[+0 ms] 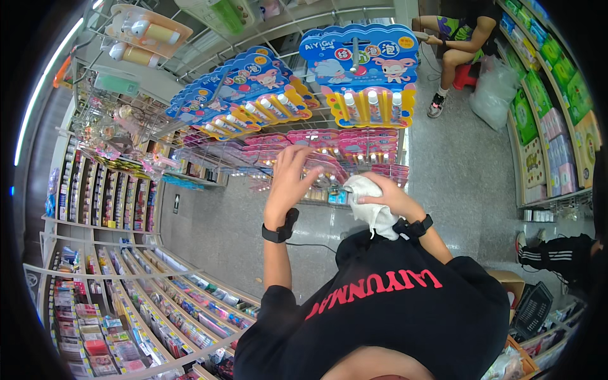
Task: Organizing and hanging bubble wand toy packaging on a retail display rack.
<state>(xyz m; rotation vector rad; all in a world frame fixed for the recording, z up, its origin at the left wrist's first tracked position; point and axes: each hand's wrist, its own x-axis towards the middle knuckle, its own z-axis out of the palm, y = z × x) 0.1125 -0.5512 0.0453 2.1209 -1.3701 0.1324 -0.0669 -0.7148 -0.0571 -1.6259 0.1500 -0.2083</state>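
My right hand (392, 192) holds a bunched white cloth (365, 194) in front of a rack of carded toys. The cloth's loose end hangs towards my wrist. To its left, my left hand (292, 175) reaches out with the thumb apart from the fingers. It is beside pink blister cards (327, 166) hanging on hooks; whether it touches them I cannot tell. Above both hands hang blue and yellow blister cards (361, 61) with small white-capped tubes. More of these blue cards (237, 92) fan out on the left. Each wrist wears a black strapped device.
A wire grid (285, 23) carries the hooks. Low shelves (156, 304) of small packaged goods fill the lower left. On the right stand shelves (551, 109) of green packs. A seated person (456, 52) is beside a plastic bag (496, 92). Another person's leg (546, 251) shows at right.
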